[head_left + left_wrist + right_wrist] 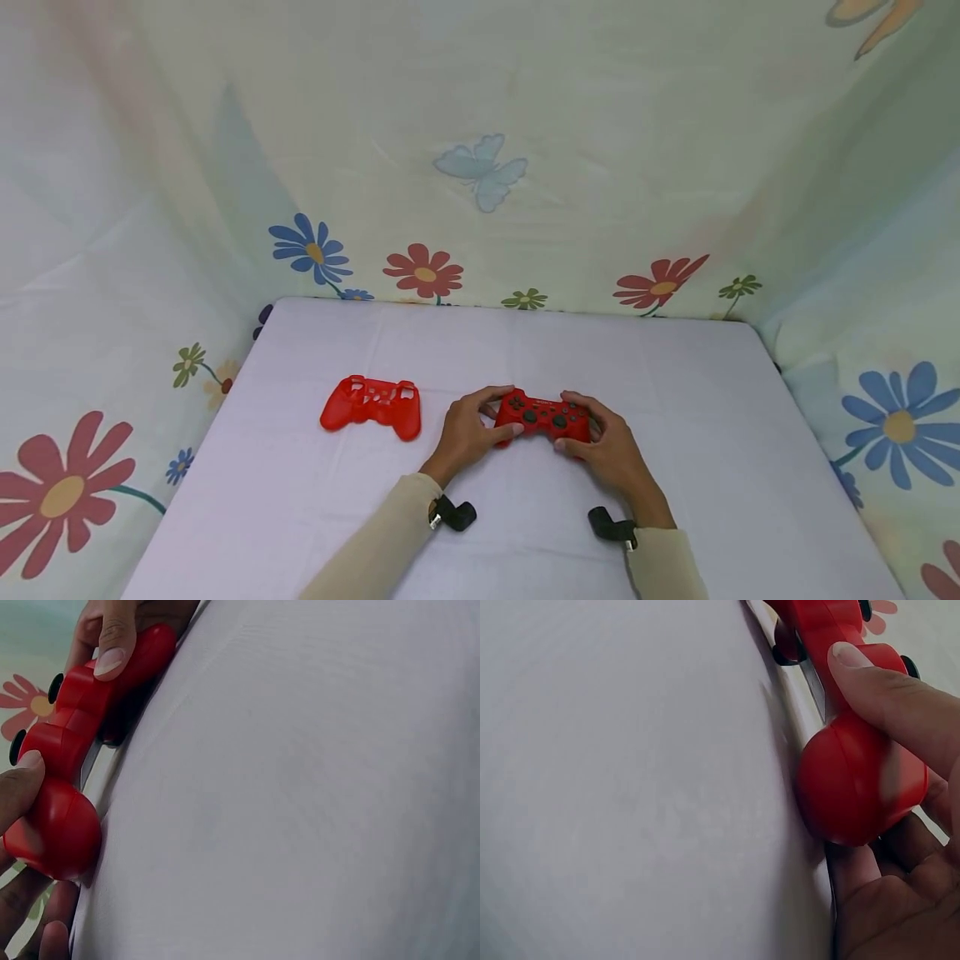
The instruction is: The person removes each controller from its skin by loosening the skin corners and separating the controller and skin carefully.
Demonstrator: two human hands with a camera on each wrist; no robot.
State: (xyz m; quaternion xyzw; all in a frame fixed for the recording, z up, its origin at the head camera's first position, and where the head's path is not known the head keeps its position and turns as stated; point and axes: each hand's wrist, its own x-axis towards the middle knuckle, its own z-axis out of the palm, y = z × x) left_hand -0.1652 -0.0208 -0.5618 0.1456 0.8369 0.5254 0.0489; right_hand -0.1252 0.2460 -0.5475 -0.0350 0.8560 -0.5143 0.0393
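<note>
A red game controller (pixel 542 414) with black thumbsticks and a SONY mark lies between both hands, its face turned up. My left hand (pixel 467 431) grips its left end, thumb on the front near the left handle and fingers curled behind. On the opposite end my right hand (pixel 611 446) holds the other handle the same way. In the left wrist view the rounded left handle (pixel 56 829) sits low against the white cloth. The right wrist view shows the right handle (pixel 847 780) just over the cloth, with fingers under it.
To the left on the white-covered table (pixel 697 400) lies a thin red controller cover (pixel 372 406) with cut-out holes. A flower-printed curtain (pixel 480 100) rises behind the table and at both sides. Each wrist wears a small black camera (pixel 456 513).
</note>
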